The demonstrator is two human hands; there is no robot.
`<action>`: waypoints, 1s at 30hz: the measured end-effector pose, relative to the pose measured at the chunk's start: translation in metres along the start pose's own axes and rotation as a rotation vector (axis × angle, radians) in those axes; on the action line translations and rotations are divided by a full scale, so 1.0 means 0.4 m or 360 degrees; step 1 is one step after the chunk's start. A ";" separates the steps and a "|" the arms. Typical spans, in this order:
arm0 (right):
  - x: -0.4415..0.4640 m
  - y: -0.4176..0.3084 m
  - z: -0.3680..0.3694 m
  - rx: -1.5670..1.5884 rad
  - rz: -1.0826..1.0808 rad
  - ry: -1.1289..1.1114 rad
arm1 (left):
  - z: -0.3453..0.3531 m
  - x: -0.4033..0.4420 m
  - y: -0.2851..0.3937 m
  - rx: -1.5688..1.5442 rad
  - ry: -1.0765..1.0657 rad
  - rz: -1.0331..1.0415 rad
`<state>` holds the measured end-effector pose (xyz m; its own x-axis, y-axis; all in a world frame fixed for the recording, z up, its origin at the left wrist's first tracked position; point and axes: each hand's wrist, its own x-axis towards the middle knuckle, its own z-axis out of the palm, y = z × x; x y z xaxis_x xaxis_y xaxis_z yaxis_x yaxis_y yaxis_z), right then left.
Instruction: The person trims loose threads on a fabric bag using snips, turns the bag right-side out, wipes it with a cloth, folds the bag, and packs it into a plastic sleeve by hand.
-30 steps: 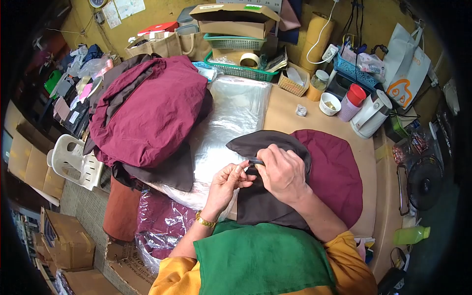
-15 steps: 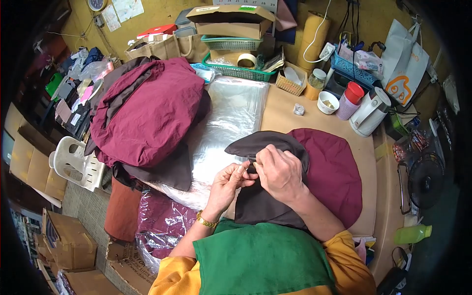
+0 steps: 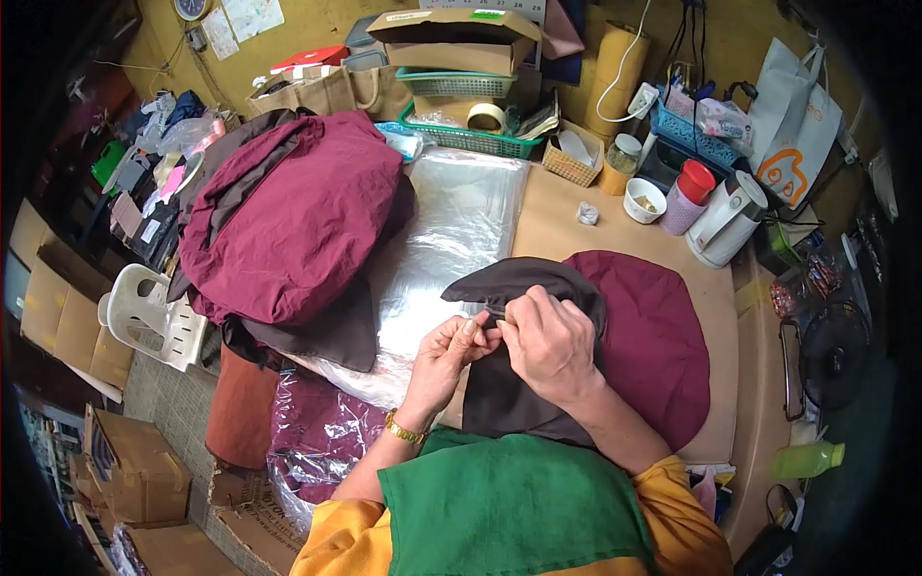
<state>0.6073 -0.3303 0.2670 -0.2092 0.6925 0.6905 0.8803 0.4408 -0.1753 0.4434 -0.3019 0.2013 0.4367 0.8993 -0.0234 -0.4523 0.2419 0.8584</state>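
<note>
In front of you, a maroon and dark-brown cloth (image 3: 653, 350) lies on the tan tabletop (image 3: 552, 216), maroon part rounded and creased, dark part pinched up.

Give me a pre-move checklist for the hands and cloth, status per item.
1. Left hand engaged on the dark cloth: ok, fingers pinched together at it.
2. Right hand engaged: ok, fingers curled at the same spot, close beside the left.
3. What exactly sits between the fingertips: cannot tell, too small and partly hidden.
4. Maroon cloth supported: ok, lies on the brown work surface.
5. Dark cloth clear of the plastic sheets: not ok, its tip overlaps them in this view.
6. Kettle clear of the cloth: ok, stands apart, farther back.
</note>
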 end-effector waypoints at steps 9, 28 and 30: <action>0.000 0.003 -0.006 0.0000 -0.0084 0.0113 | -0.008 -0.004 -0.011 0.0063 -0.0075 0.0005; -0.010 0.042 0.019 0.0811 0.0652 -0.0069 | -0.012 0.002 -0.016 -0.0362 -0.0056 -0.0019; -0.002 0.094 0.049 0.1020 0.1045 -0.0461 | -0.009 0.018 -0.027 -0.0236 0.0025 -0.0066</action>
<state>0.6323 -0.3030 0.2459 0.0699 0.9886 0.1331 0.4772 0.0840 -0.8748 0.4486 -0.2967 0.1901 0.4457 0.8927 -0.0662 -0.5444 0.3291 0.7716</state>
